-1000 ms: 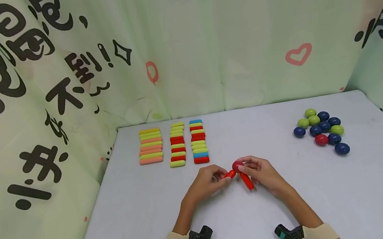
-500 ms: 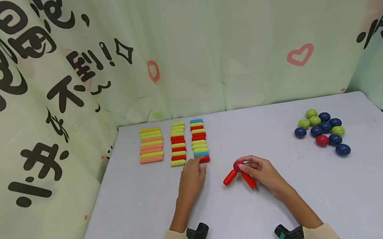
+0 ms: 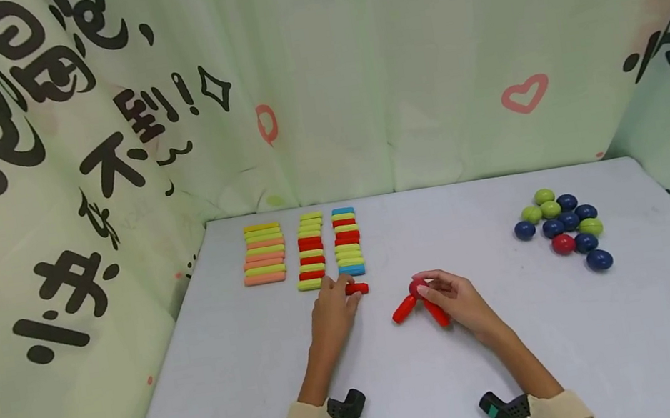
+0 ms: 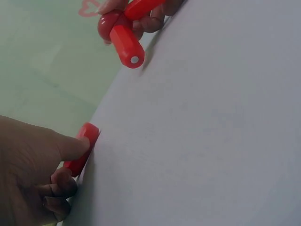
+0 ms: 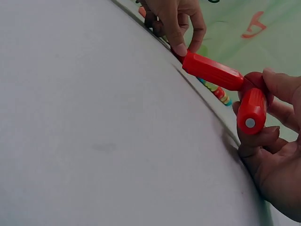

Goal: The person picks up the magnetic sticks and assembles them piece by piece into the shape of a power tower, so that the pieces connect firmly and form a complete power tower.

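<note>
In the head view my left hand (image 3: 333, 314) pinches a loose red magnetic rod (image 3: 358, 288) just in front of the right-hand row of rods. The left wrist view shows the thumb lying across this red rod (image 4: 76, 165), low over the table. My right hand (image 3: 462, 302) holds a dark red ball (image 3: 418, 288) between thumb and fingers. Two red rods stick out from the ball, one toward the left (image 3: 404, 310) and one toward the near right (image 3: 437, 313). A silvery dot marks the free end of a joined rod (image 5: 250, 123) in the right wrist view.
Three rows of coloured rods lie at the back left: a pink-and-yellow row (image 3: 263, 259), a red-and-yellow row (image 3: 310, 244) and a row with blue (image 3: 349, 251). Several blue, green and red balls (image 3: 569, 222) cluster at the back right of the white table (image 3: 259, 394). A printed curtain (image 3: 437, 64) stands behind.
My left hand has let go of the joined rod, reached to the right-hand row and drawn its nearest red rod slightly toward me. My right hand still holds the ball, almost unmoved.
</note>
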A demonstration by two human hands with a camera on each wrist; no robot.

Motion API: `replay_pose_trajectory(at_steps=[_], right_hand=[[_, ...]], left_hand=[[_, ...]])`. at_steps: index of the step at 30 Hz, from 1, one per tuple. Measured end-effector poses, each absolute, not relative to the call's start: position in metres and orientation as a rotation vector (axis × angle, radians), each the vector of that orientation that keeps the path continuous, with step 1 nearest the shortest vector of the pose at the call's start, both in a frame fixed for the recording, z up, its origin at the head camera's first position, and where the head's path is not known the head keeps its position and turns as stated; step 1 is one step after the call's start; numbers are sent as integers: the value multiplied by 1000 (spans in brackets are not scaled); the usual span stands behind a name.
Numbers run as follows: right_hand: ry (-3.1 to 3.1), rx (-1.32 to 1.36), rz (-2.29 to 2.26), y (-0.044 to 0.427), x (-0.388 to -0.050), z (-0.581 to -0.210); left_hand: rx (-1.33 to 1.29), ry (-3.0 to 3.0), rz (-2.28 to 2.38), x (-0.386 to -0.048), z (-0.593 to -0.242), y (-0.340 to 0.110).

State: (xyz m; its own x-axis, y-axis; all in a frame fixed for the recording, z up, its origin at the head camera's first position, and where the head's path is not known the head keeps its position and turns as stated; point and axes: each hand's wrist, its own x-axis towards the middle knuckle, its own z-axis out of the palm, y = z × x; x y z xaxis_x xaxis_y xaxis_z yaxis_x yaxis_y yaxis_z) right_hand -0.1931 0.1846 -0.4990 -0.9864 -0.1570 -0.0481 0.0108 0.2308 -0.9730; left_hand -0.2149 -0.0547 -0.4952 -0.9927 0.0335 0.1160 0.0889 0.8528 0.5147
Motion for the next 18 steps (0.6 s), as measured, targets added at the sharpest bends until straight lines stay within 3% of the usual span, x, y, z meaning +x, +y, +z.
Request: replay_pose_trajectory(at_steps=[11, 18], right_hand=[[2964, -167, -1497, 202, -200, -487], [3483, 228, -930, 267, -237, -470]], left_hand=[[-67, -2886, -859, -216, -496, -53], [-96, -2810, -825, -214, -491, -49]])
